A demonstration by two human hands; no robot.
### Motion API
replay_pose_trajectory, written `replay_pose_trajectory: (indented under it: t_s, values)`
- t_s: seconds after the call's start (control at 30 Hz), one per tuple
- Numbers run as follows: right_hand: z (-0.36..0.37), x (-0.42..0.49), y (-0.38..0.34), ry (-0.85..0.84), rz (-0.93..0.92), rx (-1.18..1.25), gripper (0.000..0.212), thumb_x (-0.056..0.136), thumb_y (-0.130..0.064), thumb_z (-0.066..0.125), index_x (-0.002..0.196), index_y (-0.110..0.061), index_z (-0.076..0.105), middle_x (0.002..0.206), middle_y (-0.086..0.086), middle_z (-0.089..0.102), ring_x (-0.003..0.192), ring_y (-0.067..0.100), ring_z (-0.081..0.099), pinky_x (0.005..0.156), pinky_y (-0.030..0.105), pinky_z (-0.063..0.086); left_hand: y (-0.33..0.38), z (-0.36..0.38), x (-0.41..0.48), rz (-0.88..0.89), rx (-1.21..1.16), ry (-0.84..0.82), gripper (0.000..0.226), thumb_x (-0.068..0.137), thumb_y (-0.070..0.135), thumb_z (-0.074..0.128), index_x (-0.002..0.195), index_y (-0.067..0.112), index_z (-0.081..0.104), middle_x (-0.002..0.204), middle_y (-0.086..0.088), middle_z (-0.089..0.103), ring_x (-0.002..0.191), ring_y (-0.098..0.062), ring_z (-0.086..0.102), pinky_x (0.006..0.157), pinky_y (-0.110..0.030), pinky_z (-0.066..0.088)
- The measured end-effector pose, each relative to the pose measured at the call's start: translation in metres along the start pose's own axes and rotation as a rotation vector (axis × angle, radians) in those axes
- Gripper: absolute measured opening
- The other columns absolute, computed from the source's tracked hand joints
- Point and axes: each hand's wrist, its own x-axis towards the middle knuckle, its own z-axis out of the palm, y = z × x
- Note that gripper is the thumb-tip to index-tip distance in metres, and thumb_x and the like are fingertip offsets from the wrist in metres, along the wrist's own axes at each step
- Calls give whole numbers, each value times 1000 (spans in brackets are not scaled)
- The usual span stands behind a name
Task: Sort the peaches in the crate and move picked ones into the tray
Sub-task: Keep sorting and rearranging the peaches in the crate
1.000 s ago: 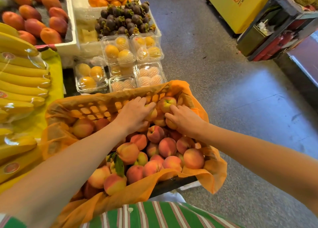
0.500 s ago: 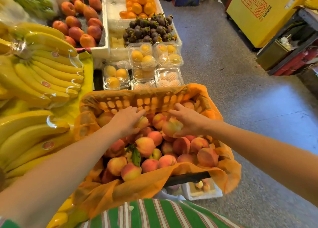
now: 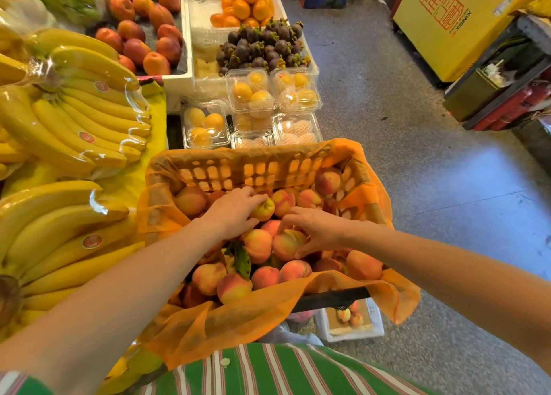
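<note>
Inside the orange-lined plastic lattice crate [image 3: 256,168], both hands have shifted since half a second ago: the right hand [image 3: 316,230], which then held a peach raised above the pile, now lies lower, its fingers curled around a red-yellow peach [image 3: 287,244] resting among the heaped peaches [image 3: 265,275]. The left hand [image 3: 235,212] stays near the far wall, fingertips pinching a small yellowish peach [image 3: 264,209]. A white foam tray [image 3: 357,324] holding a few peaches sits on the floor below the crate's near right corner. Bagged yellow bananas [image 3: 74,117] crowd the crate's left edge; grey speckled floor [image 3: 447,200] lies open to the right.
</note>
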Motion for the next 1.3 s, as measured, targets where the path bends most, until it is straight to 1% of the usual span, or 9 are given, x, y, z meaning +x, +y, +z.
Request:
replay_pose_trajectory:
  t_s: [0.2, 0.3, 0.37, 0.53, 0.7, 0.83, 1.03, 1.13, 1.3]
  values:
    - [-18, -10, 13, 157, -6, -19, 39, 84, -24, 69, 121, -19, 60, 115, -1, 62, 101, 12, 56, 76, 18, 39, 3, -10, 0, 67, -36, 81, 52, 92, 42, 55, 139, 25, 43, 132, -4, 46, 118, -24, 47, 89, -37, 47]
    - [-37, -12, 39, 347, 71, -209, 37, 82, -23, 67, 117, -15, 61, 111, 5, 62, 103, 24, 59, 80, 33, 46, 8, -13, 6, 101, -51, 39, 57, 88, 53, 55, 138, 27, 45, 133, -3, 47, 120, -24, 45, 94, -39, 45]
    - [-44, -12, 54, 334, 206, -433, 40, 84, -25, 62, 122, -14, 57, 118, 8, 57, 104, 30, 55, 81, 40, 45, 13, -14, 8, 113, -41, -38, 69, 83, 65, 53, 140, 27, 42, 142, -4, 42, 127, -24, 38, 101, -42, 39]
    - [-41, -2, 58, 220, 355, -724, 39, 92, -13, 48, 130, -9, 44, 124, 13, 49, 107, 31, 52, 82, 37, 42, 25, -5, 8, 110, 65, -172, 97, 67, 85, 49, 146, 30, 34, 154, -5, 26, 141, -28, 17, 113, -49, 24]
    - [-41, 7, 68, 329, 345, -819, 21, 85, -8, 59, 106, -7, 56, 105, 13, 57, 90, 28, 57, 64, 33, 36, 15, 1, 9, 134, 53, -152, 93, 71, 76, 57, 145, 25, 36, 155, -4, 23, 141, -27, 14, 114, -46, 24]
    - [-41, 7, 75, 313, 319, -724, 24, 85, -11, 59, 108, -8, 52, 103, 12, 59, 91, 29, 58, 66, 34, 41, 7, 4, 9, 160, -23, -135, 83, 74, 66, 64, 143, 28, 37, 155, -5, 21, 142, -27, 14, 112, -46, 24]
    - [-47, -1, 74, 428, 238, -511, 42, 74, -38, 68, 101, -11, 51, 99, 9, 62, 89, 29, 58, 72, 41, 48, -5, 3, 2, 115, -84, -155, 85, 74, 60, 69, 145, 33, 31, 158, -5, 9, 144, -27, 8, 115, -50, 22]
    - [-50, -3, 56, 441, 71, -188, 54, 68, -44, 78, 103, -8, 55, 97, 8, 63, 88, 27, 59, 71, 37, 47, -13, -8, -9, 82, -157, -120, 75, 80, 56, 66, 143, 28, 37, 149, -3, 30, 135, -22, 31, 108, -41, 34]
    - [-35, 22, 4, 270, -144, 94, 64, 68, -50, 79, 116, -13, 59, 107, 3, 66, 95, 19, 62, 79, 35, 51, -33, -32, -39, 41, -49, 232, 21, 86, 38, 61, 100, 24, 68, 97, 2, 64, 95, -22, 61, 76, -39, 48]
